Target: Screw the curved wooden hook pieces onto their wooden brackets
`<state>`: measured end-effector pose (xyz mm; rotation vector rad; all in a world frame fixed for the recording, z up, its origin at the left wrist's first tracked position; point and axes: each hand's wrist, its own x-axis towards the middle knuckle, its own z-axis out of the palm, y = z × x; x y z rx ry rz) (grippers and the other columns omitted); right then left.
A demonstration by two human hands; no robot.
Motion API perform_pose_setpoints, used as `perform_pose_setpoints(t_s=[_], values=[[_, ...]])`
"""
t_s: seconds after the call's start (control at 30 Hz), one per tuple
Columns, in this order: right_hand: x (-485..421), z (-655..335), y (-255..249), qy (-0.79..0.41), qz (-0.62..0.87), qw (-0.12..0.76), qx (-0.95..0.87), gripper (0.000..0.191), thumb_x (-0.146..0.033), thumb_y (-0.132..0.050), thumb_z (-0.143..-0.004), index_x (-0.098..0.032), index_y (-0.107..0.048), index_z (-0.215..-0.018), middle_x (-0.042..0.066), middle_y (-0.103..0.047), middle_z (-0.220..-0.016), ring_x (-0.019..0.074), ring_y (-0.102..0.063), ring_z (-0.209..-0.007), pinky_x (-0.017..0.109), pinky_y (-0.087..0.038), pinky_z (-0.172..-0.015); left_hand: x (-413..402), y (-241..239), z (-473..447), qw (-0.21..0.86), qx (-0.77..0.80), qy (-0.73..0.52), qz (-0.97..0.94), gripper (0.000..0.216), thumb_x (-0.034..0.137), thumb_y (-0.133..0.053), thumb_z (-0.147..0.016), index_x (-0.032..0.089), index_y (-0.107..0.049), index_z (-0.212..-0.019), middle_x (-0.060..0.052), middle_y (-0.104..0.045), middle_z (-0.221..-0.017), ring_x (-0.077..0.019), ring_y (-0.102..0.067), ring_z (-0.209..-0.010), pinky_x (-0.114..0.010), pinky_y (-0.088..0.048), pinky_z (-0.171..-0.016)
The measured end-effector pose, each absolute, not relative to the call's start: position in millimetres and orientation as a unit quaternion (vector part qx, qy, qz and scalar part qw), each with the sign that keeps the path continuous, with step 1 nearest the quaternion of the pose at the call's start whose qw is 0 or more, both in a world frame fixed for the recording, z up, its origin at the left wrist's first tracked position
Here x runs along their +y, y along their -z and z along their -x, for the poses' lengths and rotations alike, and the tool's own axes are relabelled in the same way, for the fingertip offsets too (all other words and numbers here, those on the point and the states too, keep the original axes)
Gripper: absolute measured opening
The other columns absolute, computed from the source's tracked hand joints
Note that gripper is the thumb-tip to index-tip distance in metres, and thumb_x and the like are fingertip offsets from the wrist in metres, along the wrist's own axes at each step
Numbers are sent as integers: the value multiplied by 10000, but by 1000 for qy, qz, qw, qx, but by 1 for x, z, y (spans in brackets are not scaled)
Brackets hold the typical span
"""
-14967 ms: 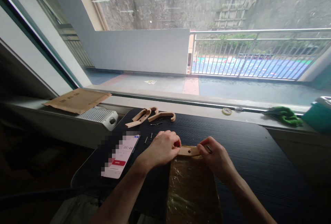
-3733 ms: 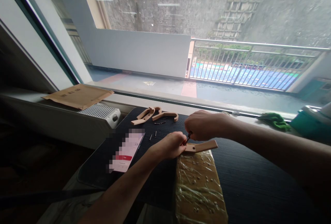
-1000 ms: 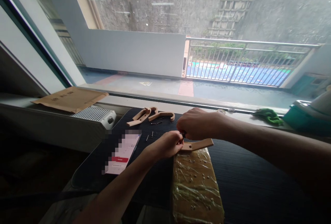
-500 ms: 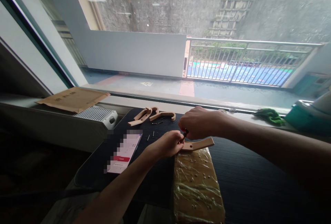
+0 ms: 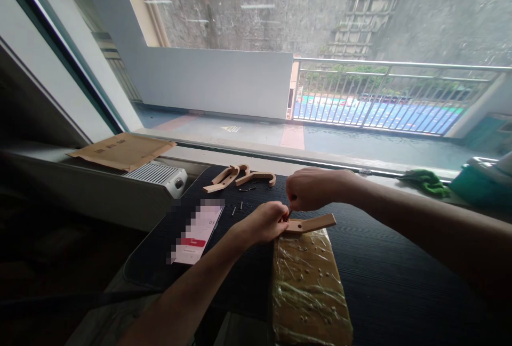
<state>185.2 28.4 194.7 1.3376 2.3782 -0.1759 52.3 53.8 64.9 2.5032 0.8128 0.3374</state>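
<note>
My left hand (image 5: 268,219) is closed on the near-left end of a pale wooden hook (image 5: 318,223), which lies across the far end of a box wrapped in clear film (image 5: 312,287). A dark hole shows in the hook's middle; its left end is hidden by my fingers. Just above, my right hand (image 5: 307,188) is wrapped round what looks like a screwdriver (image 5: 290,212). Its thin shaft points down at the hook beside my left fingertips. Most of the handle is hidden in the fist.
More wooden hooks (image 5: 256,177) lie at the back of the black table (image 5: 384,271), with several screws (image 5: 241,206) near them. A phone (image 5: 196,239) lies left of my left forearm. A brown envelope (image 5: 124,151), a green cloth (image 5: 426,182) and a teal container (image 5: 476,180) line the window.
My right hand has turned about the screwdriver and shifted slightly, while my left hand keeps its hold on the hook. The whole view has moved a little.
</note>
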Motion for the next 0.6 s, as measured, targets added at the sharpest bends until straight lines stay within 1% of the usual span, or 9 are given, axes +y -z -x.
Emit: perform_pose_setpoints(t_s=[0.13, 0.27, 0.43, 0.5, 0.6], values=[[23, -181, -198, 31, -460, 203, 864, 138, -184, -547, -717, -160, -681, -741, 24, -594, -638, 107, -434, -530, 277, -298, -514, 51, -69, -54, 238, 297, -110, -918, 149, 159, -511, -773, 131, -637, -698, -31, -642, -649, -134, -574, -610, -211, -354, -552], [25, -177, -196, 11, -432, 208, 878, 134, -155, -540, -719, -144, -642, -633, 7, -544, -562, 89, -406, -496, 264, -286, -498, 50, -73, -55, 240, 302, -104, -917, 151, 137, -517, -765, 126, -641, -678, -41, -658, -662, -135, -580, -616, -209, -355, -552], [32, -180, -191, 44, -453, 228, 861, 190, -227, -547, -740, -119, -633, -609, 17, -540, -547, 90, -410, -489, 260, -291, -483, 49, -75, -54, 253, 300, -104, -914, 155, 136, -513, -769, 126, -648, -694, -38, -653, -663, -131, -577, -626, -208, -368, -574], [31, -182, -191, 50, -474, 223, 851, 222, -261, -539, -756, -118, -640, -620, 26, -543, -550, 95, -416, -488, 260, -294, -478, 49, -75, -53, 251, 301, -104, -914, 153, 149, -520, -772, 128, -648, -691, -33, -647, -654, -127, -566, -611, -210, -361, -566], [25, -181, -194, 39, -486, 204, 849, 157, -258, -572, -732, -134, -660, -692, 28, -571, -601, 102, -441, -521, 260, -305, -504, 49, -75, -52, 245, 300, -104, -916, 158, 171, -529, -780, 130, -651, -689, -31, -645, -649, -122, -552, -593, -212, -353, -555]])
